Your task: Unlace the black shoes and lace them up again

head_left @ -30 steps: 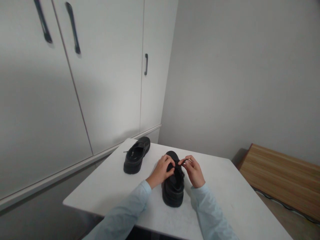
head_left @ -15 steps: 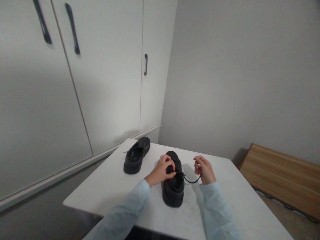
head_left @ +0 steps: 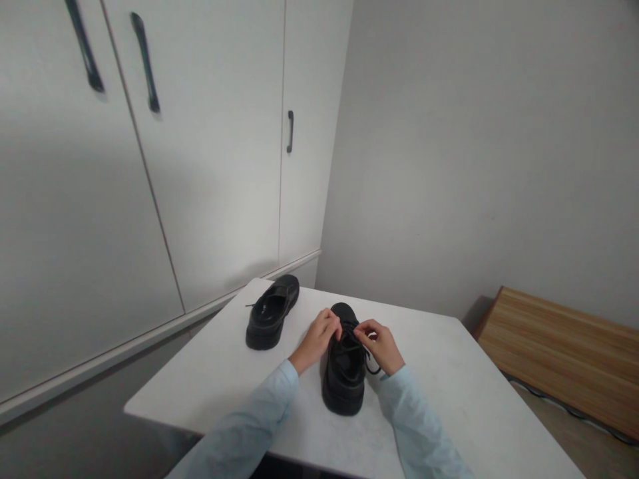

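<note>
my left hand (head_left: pixel 317 340) sits on the left side of the near black shoe (head_left: pixel 344 372), fingers curled and pinching the lace (head_left: pixel 355 338) at the eyelets. my right hand (head_left: pixel 383 344) is on the right side, thumb and forefinger closed on the other lace end, with a slack loop of it hanging just beside the shoe toward my right sleeve. both hands are closed on lace, not on the shoe body. the shoe stands upright near the middle of the worktop (head_left: pixel 449 372), heel toward the near edge, toe pointing at the far edge.

handling, as i judge it: chunky sole, so the shoe looks fairly heavy and stiff and probably stays put while i pull. the upper looks like smooth leather, a bit slippery. the lace is thin, soft and limp, so it wants a fingertip pinch close to the eyelets; hold it far out and it just flops. to lift the shoe, take it at the heel collar or across the sides.

versus half a second ago: my right hand was out to the right with the lace drawn in a long sagging line, now it is back in at the tongue, close to my left. the left hand barely shifted. the second shoe (head_left: pixel 272 313) near the far left corner is unchanged.
</note>
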Available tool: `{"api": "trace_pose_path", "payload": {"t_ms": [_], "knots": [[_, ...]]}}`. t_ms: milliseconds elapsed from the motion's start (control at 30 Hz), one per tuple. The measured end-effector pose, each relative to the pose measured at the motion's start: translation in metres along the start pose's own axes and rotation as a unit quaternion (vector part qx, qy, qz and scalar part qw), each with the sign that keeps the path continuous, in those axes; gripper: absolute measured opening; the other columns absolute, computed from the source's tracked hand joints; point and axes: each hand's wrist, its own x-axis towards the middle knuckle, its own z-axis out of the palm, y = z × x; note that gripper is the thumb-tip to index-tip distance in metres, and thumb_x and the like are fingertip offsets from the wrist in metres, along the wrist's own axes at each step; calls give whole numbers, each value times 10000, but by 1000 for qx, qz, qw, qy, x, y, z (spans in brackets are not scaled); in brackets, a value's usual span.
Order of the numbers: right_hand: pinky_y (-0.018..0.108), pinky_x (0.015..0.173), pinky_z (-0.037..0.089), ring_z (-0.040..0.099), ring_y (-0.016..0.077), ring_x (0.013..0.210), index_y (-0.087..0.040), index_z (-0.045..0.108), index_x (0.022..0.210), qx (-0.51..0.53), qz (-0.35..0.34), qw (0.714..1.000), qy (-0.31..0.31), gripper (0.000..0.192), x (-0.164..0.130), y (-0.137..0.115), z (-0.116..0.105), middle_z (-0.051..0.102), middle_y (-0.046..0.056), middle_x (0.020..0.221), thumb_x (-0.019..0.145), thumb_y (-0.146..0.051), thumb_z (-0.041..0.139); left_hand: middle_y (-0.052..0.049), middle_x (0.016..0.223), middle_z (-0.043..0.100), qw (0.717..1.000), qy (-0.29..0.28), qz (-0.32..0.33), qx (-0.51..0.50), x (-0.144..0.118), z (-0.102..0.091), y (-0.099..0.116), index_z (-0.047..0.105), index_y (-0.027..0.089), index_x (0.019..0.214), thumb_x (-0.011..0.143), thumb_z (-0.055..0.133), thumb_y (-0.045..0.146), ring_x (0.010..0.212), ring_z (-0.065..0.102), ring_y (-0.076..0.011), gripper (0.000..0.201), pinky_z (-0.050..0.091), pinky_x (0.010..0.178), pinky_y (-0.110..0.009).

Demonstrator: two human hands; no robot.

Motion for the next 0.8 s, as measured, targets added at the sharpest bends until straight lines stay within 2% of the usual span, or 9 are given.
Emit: {"api": "trace_pose_path", "payload": {"t_ms": [67,133,233,367,500,633,800], "knots": [[284,589,432,551,171,651,-179,653,692,8,-1,1000,8,209,0,0,2,634,40,707,714,-385,628,-32,774,516,999,41,-16,-12,2,-1,-1,550,171,669,938,255,379,798,516,-154,450,415,798,-285],[285,576,424,541,168,630,-184,650,679,20,3,1000,16,205,0,-1,4,625,33,685,703,-388,642,-36,814,556,998,59,-20,-6,3,-2,-3,590,177,780,928,299,353,835,536,-162,371,427,805,-293],[277,548,408,521,162,597,-191,642,651,41,10,999,29,207,0,-3,7,607,19,645,663,-394,680,-53,963,592,999,40,8,22,2,-1,-7,625,198,917,870,443,266,969,539,-182,201,417,887,-323],[272,542,400,506,158,593,-196,636,643,52,4,998,34,215,1,-2,9,593,12,634,647,-402,697,-64,1086,592,998,6,36,56,0,3,-13,645,211,958,815,488,158,1067,519,-194,219,383,968,-355],[284,578,406,507,162,615,-197,629,651,25,-8,999,32,179,2,1,12,588,15,666,685,-369,664,-67,1102,592,997,-2,33,77,0,6,-16,638,205,965,813,469,132,1080,513,-193,239,382,977,-360],[291,598,400,505,167,628,-200,599,646,0,-21,999,49,145,2,0,14,579,12,668,715,-325,619,-73,1103,577,996,-9,40,85,0,7,-13,614,199,986,828,485,184,1095,491,-199,205,370,985,-370],[279,573,388,495,157,587,-205,588,666,32,-3,998,58,174,0,-5,15,578,-2,630,742,-361,591,-77,1102,563,995,-21,43,84,-1,6,-9,594,200,1008,834,489,214,1099,472,-207,204,360,989,-380]]}}
